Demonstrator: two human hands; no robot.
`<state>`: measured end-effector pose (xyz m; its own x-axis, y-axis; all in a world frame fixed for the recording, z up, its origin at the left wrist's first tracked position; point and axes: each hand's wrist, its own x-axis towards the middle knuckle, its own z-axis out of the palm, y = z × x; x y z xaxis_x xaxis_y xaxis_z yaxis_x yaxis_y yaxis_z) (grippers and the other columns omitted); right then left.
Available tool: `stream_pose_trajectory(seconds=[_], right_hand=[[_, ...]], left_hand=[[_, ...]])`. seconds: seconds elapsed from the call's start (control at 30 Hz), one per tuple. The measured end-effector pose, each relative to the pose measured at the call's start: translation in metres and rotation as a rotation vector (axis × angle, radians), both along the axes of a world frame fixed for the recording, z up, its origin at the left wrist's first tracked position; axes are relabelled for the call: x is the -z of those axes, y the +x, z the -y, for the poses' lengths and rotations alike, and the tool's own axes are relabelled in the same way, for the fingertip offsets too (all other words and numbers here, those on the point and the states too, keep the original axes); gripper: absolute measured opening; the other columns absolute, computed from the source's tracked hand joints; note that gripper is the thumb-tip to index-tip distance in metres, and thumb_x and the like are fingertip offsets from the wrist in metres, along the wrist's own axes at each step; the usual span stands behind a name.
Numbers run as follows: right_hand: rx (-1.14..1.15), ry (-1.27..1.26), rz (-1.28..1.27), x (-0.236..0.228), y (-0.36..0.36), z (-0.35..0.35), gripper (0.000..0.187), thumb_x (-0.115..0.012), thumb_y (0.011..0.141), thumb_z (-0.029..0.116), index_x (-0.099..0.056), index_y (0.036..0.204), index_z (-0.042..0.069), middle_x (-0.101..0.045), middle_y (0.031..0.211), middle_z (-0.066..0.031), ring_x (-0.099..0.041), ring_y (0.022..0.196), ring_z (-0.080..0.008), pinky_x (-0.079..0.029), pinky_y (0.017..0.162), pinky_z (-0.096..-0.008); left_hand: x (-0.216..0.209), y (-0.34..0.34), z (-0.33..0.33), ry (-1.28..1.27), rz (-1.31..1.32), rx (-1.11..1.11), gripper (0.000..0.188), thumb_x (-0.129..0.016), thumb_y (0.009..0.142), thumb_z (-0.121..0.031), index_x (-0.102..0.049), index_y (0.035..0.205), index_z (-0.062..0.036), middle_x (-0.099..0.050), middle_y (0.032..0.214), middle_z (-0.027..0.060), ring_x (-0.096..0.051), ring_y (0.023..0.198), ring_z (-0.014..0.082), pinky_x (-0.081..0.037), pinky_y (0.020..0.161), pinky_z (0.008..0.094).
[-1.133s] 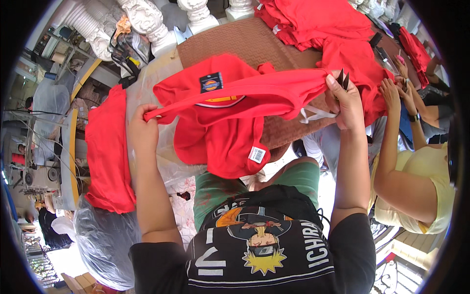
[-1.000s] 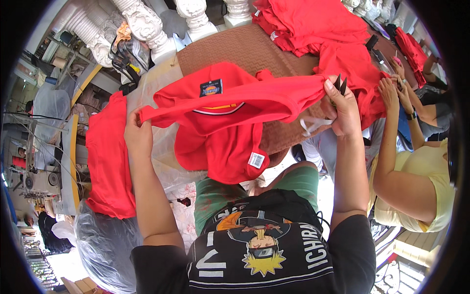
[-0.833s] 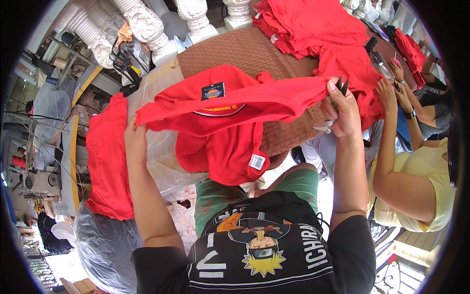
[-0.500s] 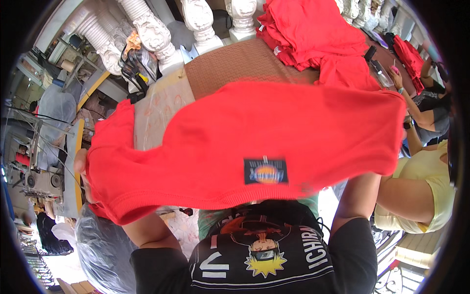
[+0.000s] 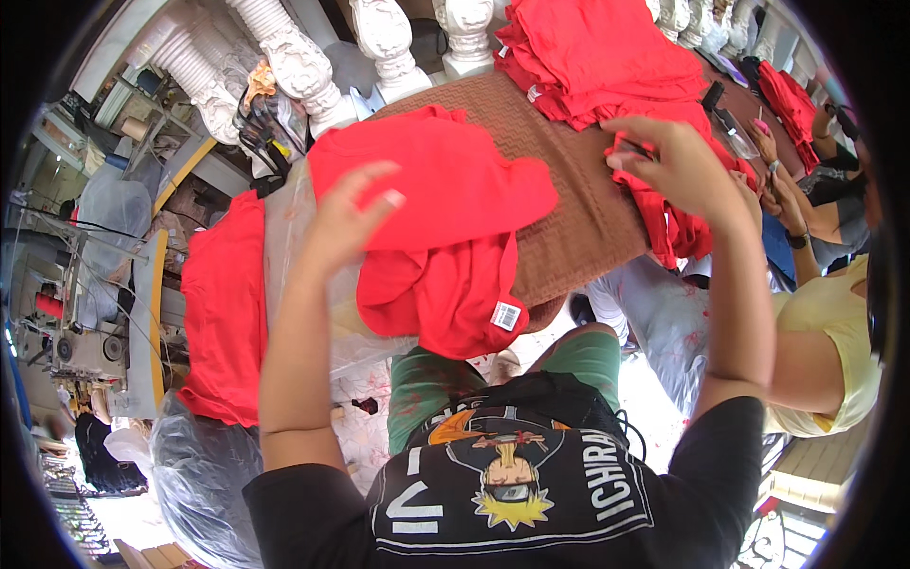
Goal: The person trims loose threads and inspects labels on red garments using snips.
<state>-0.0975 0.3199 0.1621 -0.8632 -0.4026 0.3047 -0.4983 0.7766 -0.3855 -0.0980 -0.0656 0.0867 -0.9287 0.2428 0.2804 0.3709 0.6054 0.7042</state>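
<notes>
A red knit garment [image 5: 427,175] lies bunched on the near end of the brown-covered table, its lower part hanging over the edge with a white barcode tag [image 5: 507,316] showing. Above its left side hovers my left hand [image 5: 353,216], fingers apart and holding nothing. My right hand [image 5: 678,166] is raised over the table's right side, in front of red cloth. Between its curled fingers is a small dark tool [image 5: 637,147], too blurred to identify surely.
A tall stack of red garments [image 5: 597,62] sits at the back of the brown table cover [image 5: 569,204]. Another red garment [image 5: 223,313] hangs at the left, near a sewing machine [image 5: 85,349]. White balusters [image 5: 389,47] line the back. People work close by on the right, one in a yellow top [image 5: 815,351].
The red garment, earlier stretched up between both hands, now lies on the table. Both hands have let go of it and moved apart from it, the right one farther off to the right.
</notes>
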Motion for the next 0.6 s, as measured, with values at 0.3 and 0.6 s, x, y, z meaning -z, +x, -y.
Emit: stream_pose_trajectory(seconds=[0.3, 0.6], right_hand=[[0.145, -0.374, 0.292, 0.094, 0.019, -0.02, 0.036, -0.07, 0.082, 0.016, -0.063, 0.113, -0.001, -0.069, 0.096, -0.0166, -0.065, 0.09, -0.0172, -0.049, 0.083, -0.0314], [0.083, -0.192, 0.071, 0.157, -0.013, 0.009, 0.044, -0.06, 0.081, -0.001, -0.06, 0.123, 0.014, -0.058, 0.123, -0.0136, -0.058, 0.107, -0.0336, -0.047, 0.088, -0.0374]], left_hand=[[0.085, 0.048, -0.13, -0.259, 0.064, 0.01, 0.044, -0.072, 0.08, -0.028, -0.061, 0.114, -0.0026, -0.059, 0.116, 0.0177, -0.054, 0.112, 0.0357, -0.044, 0.095, 0.0421], [0.087, 0.017, -0.125, 0.071, 0.256, 0.028, 0.018, -0.062, 0.083, -0.008, -0.062, 0.099, -0.0005, -0.067, 0.092, 0.0083, -0.064, 0.081, 0.0146, -0.05, 0.076, 0.0296]])
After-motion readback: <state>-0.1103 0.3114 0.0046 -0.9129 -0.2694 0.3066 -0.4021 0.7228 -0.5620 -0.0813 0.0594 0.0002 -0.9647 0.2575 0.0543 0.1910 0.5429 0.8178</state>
